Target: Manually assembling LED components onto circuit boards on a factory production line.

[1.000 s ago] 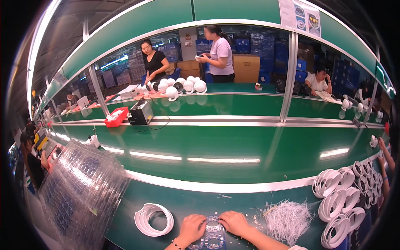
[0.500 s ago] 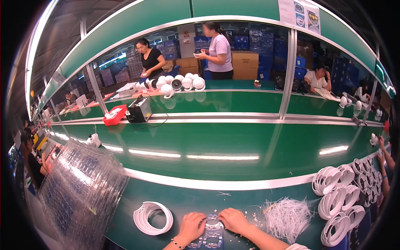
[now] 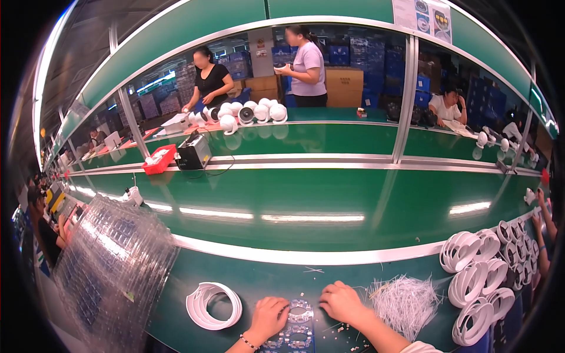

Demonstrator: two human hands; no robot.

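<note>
Hands (image 3: 268, 315) (image 3: 340, 301) curled, flanking clear parts tray (image 3: 297, 326).

Pretty clearly a factory assembly line: long green conveyor belt (image 3: 306, 200) running between work desks, with people stationed on the far side of it. Beyond the belt sit white dome-shaped housings (image 3: 253, 112) and stacked blue crates (image 3: 353, 56); near its front edge, piles of white plastic rings (image 3: 482, 276).

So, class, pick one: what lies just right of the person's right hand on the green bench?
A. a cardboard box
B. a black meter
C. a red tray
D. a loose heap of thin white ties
D: the heap of thin white ties lies right beside the right hand.
</note>
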